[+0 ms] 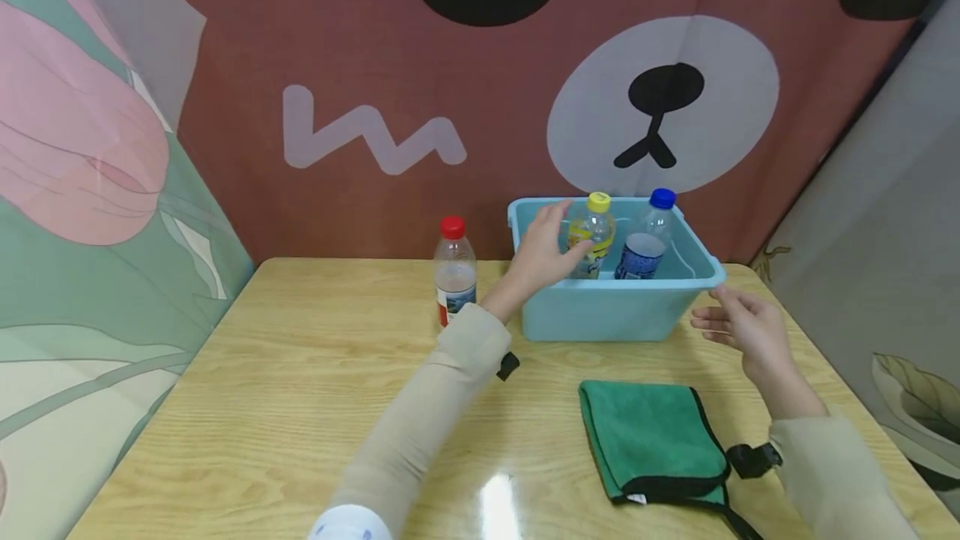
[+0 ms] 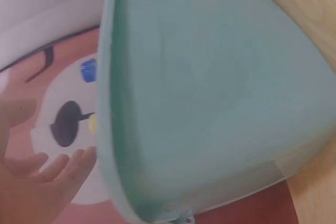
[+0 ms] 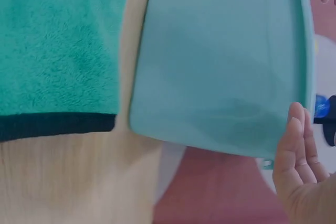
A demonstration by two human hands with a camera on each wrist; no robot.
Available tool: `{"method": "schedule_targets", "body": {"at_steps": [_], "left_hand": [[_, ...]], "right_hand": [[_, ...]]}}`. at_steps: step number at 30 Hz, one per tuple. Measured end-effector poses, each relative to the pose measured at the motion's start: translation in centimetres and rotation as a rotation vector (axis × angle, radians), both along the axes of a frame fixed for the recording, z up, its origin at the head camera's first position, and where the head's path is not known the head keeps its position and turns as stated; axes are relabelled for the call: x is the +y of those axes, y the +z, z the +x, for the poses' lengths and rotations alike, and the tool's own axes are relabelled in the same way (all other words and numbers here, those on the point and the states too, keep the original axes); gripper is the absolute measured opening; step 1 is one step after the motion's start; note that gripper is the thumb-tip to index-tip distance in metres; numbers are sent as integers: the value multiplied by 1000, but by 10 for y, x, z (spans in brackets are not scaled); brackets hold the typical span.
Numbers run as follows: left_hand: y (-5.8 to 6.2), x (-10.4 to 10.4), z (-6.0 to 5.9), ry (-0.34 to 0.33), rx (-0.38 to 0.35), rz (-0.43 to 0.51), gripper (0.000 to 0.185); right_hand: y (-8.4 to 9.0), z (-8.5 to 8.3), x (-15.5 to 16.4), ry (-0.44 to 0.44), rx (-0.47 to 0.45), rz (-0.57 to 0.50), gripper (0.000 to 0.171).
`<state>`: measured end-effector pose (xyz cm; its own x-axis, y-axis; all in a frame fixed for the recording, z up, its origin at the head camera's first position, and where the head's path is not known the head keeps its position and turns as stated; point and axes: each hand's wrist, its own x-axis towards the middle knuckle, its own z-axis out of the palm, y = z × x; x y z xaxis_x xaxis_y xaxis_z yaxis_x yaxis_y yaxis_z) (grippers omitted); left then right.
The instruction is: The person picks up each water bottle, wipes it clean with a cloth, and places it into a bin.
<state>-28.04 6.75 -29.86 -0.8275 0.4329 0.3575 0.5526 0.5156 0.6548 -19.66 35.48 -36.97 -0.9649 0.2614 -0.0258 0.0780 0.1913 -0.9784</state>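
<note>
Neither hand grips anything firmly, as far as the views show. Over the light blue bin (image 1: 600, 307) the left hand (image 1: 542, 250) reaches with fingers spread and fairly straight, fingertips at the yellow-capped bottle (image 1: 592, 233) — touching or just short of it, I cannot tell which. That bottle stands upright inside the bin, with the blue-capped bottle (image 1: 647, 238) upright just beside it.

At the bin's right corner the right hand (image 1: 738, 325) hovers relaxed and empty, its fingertips near the rim.

By my reading the work is partway along — two bottles sit in the bin, while the red-capped bottle (image 1: 454, 269) stands outside it on the wooden table (image 1: 285, 390), left of the bin. Nearer the person, the folded green cloth (image 1: 648, 438) lies flat and untouched.
</note>
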Motion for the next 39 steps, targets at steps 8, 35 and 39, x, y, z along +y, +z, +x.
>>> {"method": "schedule_targets", "body": {"at_steps": [8, 35, 39], "left_hand": [[-5, -16, 22, -71, 174, 88, 39], [-65, -80, 77, -100, 243, 136, 23], [-69, -92, 78, -70, 225, 133, 23]], "right_hand": [[30, 37, -31, 51, 111, 101, 21], [0, 89, -51, 196, 250, 600, 13], [-9, 89, -52, 301, 220, 637, 11]]}}
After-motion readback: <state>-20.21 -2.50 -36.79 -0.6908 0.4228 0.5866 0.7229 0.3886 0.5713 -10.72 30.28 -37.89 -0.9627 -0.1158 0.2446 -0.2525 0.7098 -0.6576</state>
